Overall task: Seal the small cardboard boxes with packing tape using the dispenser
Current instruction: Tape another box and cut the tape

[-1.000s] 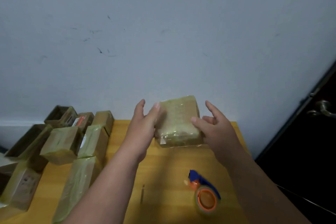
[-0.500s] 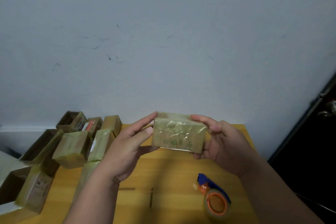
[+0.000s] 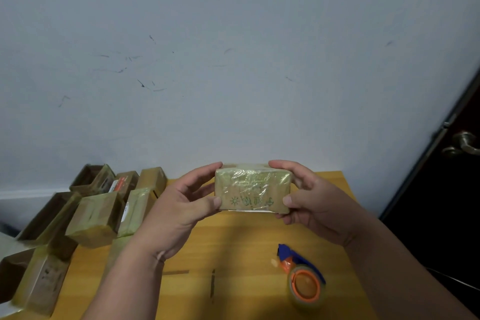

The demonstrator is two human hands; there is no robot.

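One box taped, several waiting — both hands are holding it up over the table.

From the head camera: the left hand (image 3: 181, 205) and right hand (image 3: 311, 202) are pinching the ends of a tape-wrapped cardboard box (image 3: 252, 191); the tape dispenser (image 3: 302, 277) is lying idle on the wooden table (image 3: 246, 241), and in the box pile (image 3: 85, 215) at left some are looking wrapped, others open — more sealing likely remaining.

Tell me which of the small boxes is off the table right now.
The taped box with green printing, gripped between the left hand and right hand. The other boxes sit grouped at the table's left side.
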